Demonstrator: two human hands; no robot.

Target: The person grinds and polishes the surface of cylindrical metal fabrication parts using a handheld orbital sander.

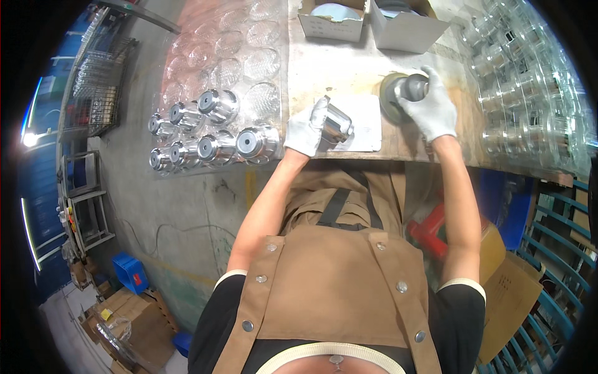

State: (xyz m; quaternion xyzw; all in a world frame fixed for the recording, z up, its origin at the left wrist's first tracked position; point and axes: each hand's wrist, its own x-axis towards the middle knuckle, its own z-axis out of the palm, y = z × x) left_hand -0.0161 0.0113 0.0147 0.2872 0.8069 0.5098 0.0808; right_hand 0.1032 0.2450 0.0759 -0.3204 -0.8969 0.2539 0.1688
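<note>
My left hand (305, 131), in a white glove, is closed round a shiny metal cup-shaped part (337, 123) that lies tilted over a white sheet (369, 128). To its right, my gloved right hand (438, 111) grips the grey rounded knob (415, 87) of a tool with a round greenish base (390, 100) on the table. I cannot make out the tool's exact kind. At the left, a clear plastic tray (261, 64) has round pockets, and several similar metal parts (256, 143) with dark round ends sit in its nearer rows.
Two open white boxes (332, 30) (411, 32) stand at the table's back, with round pieces inside. Clear trays filled with metal parts (526, 93) are at the right. Below the table's right side are a red object (430, 230), a blue bin (507, 209) and cardboard (511, 299).
</note>
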